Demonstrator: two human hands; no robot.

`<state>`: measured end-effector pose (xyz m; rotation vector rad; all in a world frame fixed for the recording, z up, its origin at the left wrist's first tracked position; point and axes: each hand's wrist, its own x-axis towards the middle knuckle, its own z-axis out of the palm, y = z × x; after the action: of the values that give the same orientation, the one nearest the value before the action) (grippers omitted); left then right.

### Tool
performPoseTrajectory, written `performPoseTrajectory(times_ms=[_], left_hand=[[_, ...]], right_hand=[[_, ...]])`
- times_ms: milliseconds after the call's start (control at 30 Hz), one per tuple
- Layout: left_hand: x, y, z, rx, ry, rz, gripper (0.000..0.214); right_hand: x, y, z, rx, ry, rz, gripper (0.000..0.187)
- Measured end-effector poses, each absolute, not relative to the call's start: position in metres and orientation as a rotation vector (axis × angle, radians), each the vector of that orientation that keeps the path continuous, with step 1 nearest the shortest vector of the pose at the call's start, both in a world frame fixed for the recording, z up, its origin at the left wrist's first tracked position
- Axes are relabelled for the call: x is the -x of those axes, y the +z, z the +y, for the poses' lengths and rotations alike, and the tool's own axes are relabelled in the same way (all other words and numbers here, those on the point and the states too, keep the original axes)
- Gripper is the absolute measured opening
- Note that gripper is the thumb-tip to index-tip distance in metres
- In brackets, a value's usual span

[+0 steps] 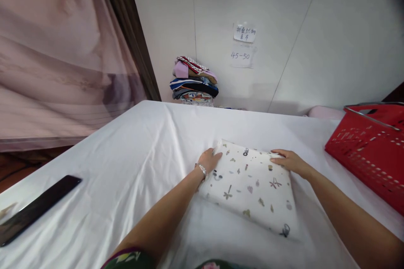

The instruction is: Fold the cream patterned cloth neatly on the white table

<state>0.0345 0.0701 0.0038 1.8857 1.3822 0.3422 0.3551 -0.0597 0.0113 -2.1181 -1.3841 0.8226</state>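
A folded white cloth (249, 185) with small printed leaves, palms and other motifs lies on the white-covered table, in front of me. My left hand (211, 162) grips its far left corner, thumb on top and the other fingers hidden at the edge. At the far right corner, my right hand (288, 162) pinches the cloth's layers between thumb and fingers. A silver bracelet (202, 170) sits on my left wrist.
A red perforated basket (372, 147) with a metal handle stands at the right. On the left lies a long dark flat object (38, 208). Folded textiles (194, 82) are stacked beyond the table's far edge, near the wall. A pink curtain (63, 50) hangs at left.
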Motion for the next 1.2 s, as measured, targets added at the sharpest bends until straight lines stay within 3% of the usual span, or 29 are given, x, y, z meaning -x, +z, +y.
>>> performPoseTrajectory(times_ms=[167, 367, 567, 933, 1200], left_hand=[[-0.033, 0.006, 0.076, -2.066, 0.184, 1.508, 0.048], [-0.050, 0.006, 0.102, -2.235, 0.384, 1.304, 0.055], [-0.062, 0.002, 0.124, -2.294, 0.487, 1.086, 0.028], [-0.065, -0.003, 0.140, -2.175, 0.452, 0.945, 0.015], [-0.069, 0.000, 0.146, -2.158, 0.431, 0.975, 0.018]], right_hand=[[-0.351, -0.005, -0.055, 2.291, 0.532, -1.478, 0.055], [-0.320, 0.015, -0.053, 2.240, 0.023, -1.894, 0.039], [-0.303, 0.009, -0.049, 2.116, 0.163, -1.849, 0.030], [-0.305, -0.013, -0.051, 2.010, 0.105, -1.692, 0.023], [-0.306, -0.016, -0.051, 1.984, 0.069, -1.650, 0.024]])
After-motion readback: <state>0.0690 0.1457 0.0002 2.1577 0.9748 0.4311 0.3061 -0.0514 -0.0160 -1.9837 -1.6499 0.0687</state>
